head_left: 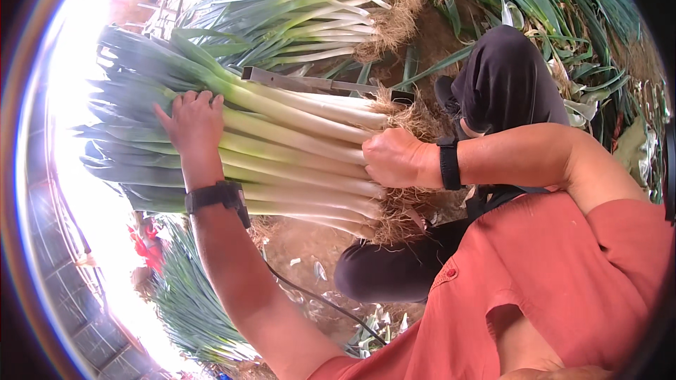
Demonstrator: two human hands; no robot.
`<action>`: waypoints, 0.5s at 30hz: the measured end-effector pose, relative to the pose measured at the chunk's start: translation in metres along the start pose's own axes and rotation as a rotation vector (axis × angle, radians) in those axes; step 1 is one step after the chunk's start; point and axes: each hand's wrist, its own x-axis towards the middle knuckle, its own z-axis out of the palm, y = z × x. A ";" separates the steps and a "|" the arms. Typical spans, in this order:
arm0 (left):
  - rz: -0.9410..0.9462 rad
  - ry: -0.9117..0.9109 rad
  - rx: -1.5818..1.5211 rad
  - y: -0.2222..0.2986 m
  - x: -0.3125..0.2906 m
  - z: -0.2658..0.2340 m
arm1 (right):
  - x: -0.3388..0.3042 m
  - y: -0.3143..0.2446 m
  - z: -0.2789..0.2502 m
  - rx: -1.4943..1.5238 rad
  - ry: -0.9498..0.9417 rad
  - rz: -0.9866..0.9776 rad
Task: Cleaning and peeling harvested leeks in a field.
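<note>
Leeks laid crosswise in front, left hand palm-down on green part, fingers apart, right elbow bent, right hand fisted near root ends, can't tell if clamped

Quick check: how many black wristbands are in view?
2. One wristband is on the left wrist, behind the left hand on the leeks; another wristband is behind the fisted right hand. No others show.
</note>
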 end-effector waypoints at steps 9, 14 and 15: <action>0.019 -0.175 -0.089 -0.001 0.000 -0.010 | -0.007 0.004 0.009 0.032 0.125 -0.001; 0.080 -0.319 -0.133 -0.021 -0.003 -0.019 | -0.002 0.016 0.003 0.118 0.010 0.037; 0.081 -0.315 -0.142 -0.020 -0.003 -0.018 | -0.004 0.020 0.004 0.145 0.019 0.005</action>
